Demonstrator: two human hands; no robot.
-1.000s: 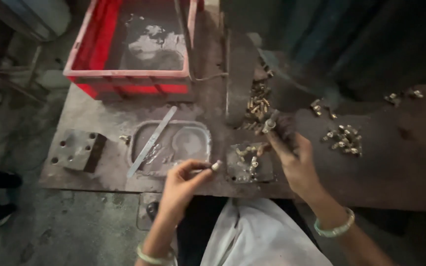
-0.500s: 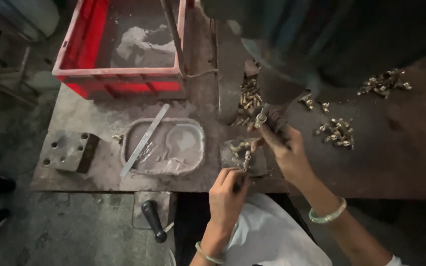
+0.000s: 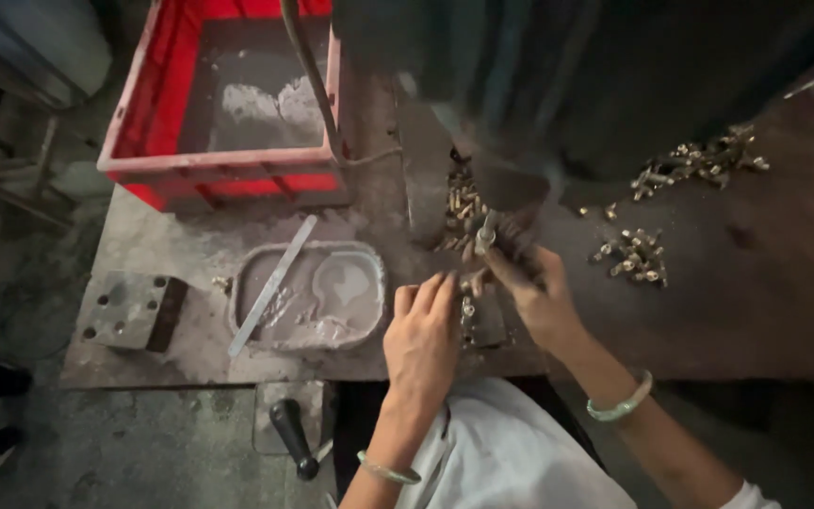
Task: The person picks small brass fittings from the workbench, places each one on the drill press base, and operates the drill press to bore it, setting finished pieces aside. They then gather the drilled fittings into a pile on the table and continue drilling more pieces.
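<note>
Brass fittings (image 3: 468, 306) lie in a small heap between my hands, just at one o'clock from my left hand (image 3: 421, 339), whose fingers curl down onto them; whether it has pinched one I cannot tell. At nine o'clock sit the grey tray (image 3: 369, 273) and the red crate (image 3: 219, 174) beyond. My right hand (image 3: 534, 292) is nearer the machine, clenched on one upright fitting (image 3: 485, 231), long axis toward twelve. More loose fittings (image 3: 635, 256) lie at three o'clock.
</note>
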